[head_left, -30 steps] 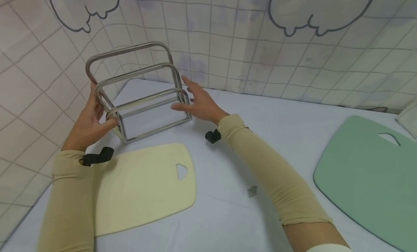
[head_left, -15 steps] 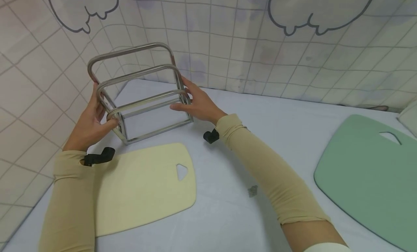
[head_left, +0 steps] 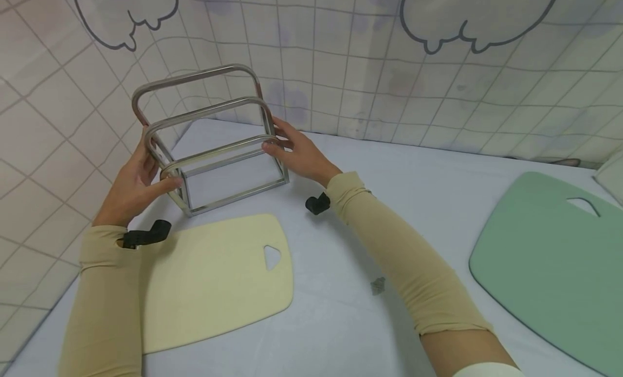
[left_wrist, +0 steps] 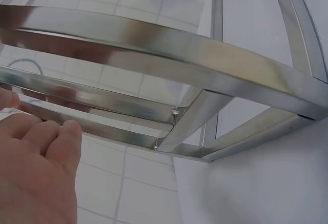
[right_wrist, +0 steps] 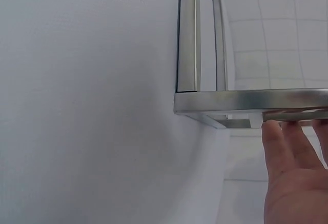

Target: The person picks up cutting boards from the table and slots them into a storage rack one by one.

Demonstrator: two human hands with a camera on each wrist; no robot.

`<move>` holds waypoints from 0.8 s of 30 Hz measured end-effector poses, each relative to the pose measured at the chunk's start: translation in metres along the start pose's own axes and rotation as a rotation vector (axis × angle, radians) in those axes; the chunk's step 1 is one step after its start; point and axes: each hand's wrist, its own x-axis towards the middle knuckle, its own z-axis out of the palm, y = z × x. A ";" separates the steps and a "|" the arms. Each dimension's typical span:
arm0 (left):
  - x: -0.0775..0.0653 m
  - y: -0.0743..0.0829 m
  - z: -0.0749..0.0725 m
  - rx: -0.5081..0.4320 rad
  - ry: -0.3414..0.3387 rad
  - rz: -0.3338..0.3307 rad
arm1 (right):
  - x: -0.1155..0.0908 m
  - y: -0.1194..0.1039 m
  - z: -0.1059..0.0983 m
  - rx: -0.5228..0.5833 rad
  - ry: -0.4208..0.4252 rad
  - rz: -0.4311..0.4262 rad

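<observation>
A shiny metal rack with three rounded loops of stepped height stands at the back left of the table. My left hand holds its left side, fingers behind the bars and thumb over the front loop. On the opposite side, my right hand grips the rack, its thumb lying on the front loop and its fingers along the outer side. The left wrist view has the fingers against the lower side bars. In the right wrist view, fingertips meet the underside of a side bar.
A cream cutting board lies flat in front of the rack, partly under the left forearm. Far right lies a green cutting board. Tile-patterned cloth hangs behind and to the left. A small grey patch marks the white tablecloth.
The right hand has closed in on the rack's right side, and its thumb has moved onto the front loop. The rack has shifted very slightly; the left hand keeps its hold.
</observation>
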 end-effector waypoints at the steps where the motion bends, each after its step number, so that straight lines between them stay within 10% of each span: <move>1: 0.000 0.000 0.000 -0.012 -0.003 0.004 | 0.000 0.001 0.000 0.002 0.000 0.000; 12: -0.003 -0.001 -0.002 -0.200 -0.031 0.039 | -0.001 0.003 -0.001 0.049 0.012 0.019; 24: -0.005 0.001 -0.006 -0.164 -0.026 0.020 | -0.001 0.005 -0.001 0.099 0.018 0.030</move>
